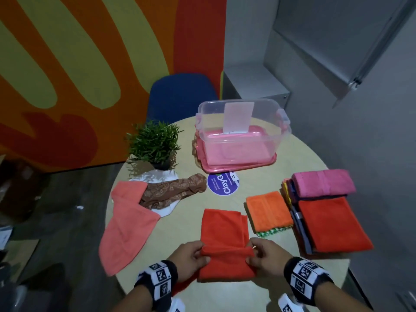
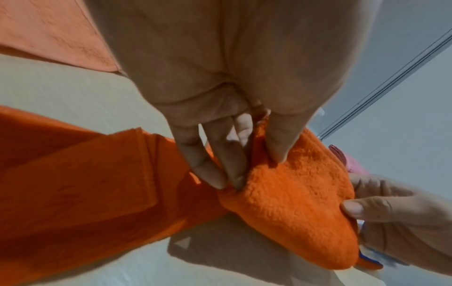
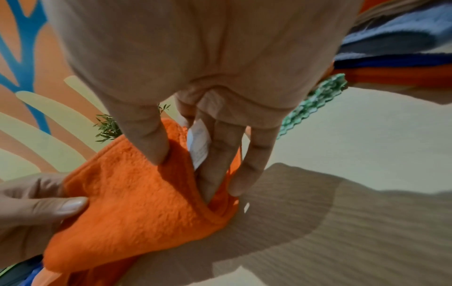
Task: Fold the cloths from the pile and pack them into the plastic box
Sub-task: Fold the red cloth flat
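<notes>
A red-orange cloth (image 1: 225, 230) lies lengthwise on the round table (image 1: 184, 224) right in front of me. My left hand (image 1: 195, 255) pinches its raised near fold at the left edge, thumb on top and fingers under, as the left wrist view shows on the cloth (image 2: 288, 203). My right hand (image 1: 258, 253) pinches the same fold at the right edge, and a white label shows between its fingers (image 3: 220, 164) on the cloth (image 3: 137, 193). The clear plastic box (image 1: 243, 131) stands at the back on a pink lid.
A folded orange cloth (image 1: 267, 212) lies right of centre. A stack of cloths (image 1: 324, 212) fills the right side. A salmon cloth (image 1: 126, 228) and a brown patterned cloth (image 1: 173, 192) lie at left. A potted plant (image 1: 155, 145) and a blue chair (image 1: 182, 95) stand behind.
</notes>
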The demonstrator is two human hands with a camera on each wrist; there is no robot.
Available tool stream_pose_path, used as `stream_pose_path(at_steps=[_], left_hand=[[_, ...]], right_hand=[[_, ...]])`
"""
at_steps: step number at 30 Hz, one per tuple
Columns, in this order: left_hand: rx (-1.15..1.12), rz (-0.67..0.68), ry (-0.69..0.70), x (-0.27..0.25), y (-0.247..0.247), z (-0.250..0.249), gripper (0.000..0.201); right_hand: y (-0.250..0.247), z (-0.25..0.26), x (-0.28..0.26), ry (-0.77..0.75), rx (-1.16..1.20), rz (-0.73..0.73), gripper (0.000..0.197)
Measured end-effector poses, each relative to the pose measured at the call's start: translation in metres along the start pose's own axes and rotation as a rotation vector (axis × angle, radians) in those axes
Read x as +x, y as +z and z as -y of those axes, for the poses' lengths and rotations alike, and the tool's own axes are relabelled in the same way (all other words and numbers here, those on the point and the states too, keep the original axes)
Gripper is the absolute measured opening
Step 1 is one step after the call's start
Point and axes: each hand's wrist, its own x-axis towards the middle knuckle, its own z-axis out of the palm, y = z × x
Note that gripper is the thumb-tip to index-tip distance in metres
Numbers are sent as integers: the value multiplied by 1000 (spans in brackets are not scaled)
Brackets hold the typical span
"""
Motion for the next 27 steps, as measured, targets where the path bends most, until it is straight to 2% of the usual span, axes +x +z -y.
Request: stream_pose_path(at_steps=[3,6,10,15,17,21,24,27], left_hand=[[72,-69,3,11,-4,5,36],[-3,-82,6,21,-8,1,31],[-84,-44,21,36,-12,-6,68],[-7,-140,52,59,-18,-16,86],[72,-175,49,66,-17,-18,85],[138,-224,66,76,-12,-16,64],[202,-286,57,84,-12,-7,50],[190,-318,39,87,-12,0,48]], right_hand=[[-1,-5,6,-1,12,-33,10],[-6,-4,18,-21,13,-125,12],[-14,1,37,-3,4,-230,20],[-20,12,56,22,36,-307,33],[-20,14,60,31,12,-313,43],[-15,13,68,15,-23,-357,54],[-14,14,72,11,-38,-413,41],[-13,14,76,-20,-62,-464,27]])
